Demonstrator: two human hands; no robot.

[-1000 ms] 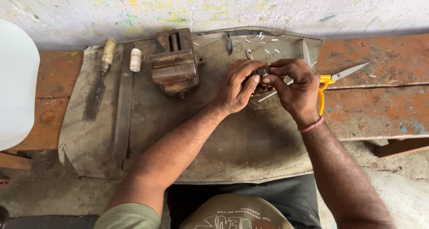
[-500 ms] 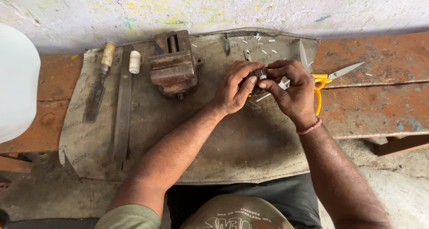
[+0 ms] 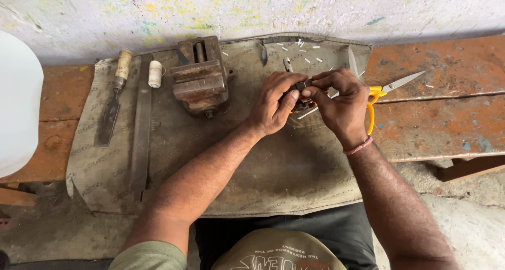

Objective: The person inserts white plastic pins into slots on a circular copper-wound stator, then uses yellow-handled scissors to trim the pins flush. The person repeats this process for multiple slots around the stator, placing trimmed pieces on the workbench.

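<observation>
A small dark metal piece (image 3: 301, 86) sits pinched between both hands above the cloth-covered tabletop (image 3: 294, 170), left hand (image 3: 273, 104) and right hand (image 3: 339, 101) each with its grip closed on it (mostly hidden by fingers). It could slip among the loose white bits (image 3: 305, 51), or a finger could catch the yellow-handled scissors (image 3: 386, 88) just beside.

No package, label, sign or screen stands anywhere on the bench (image 3: 442, 122). The only lettering shows on the person's shirt (image 3: 279, 254), pale print on olive cloth, below the bench's near edge.
</observation>
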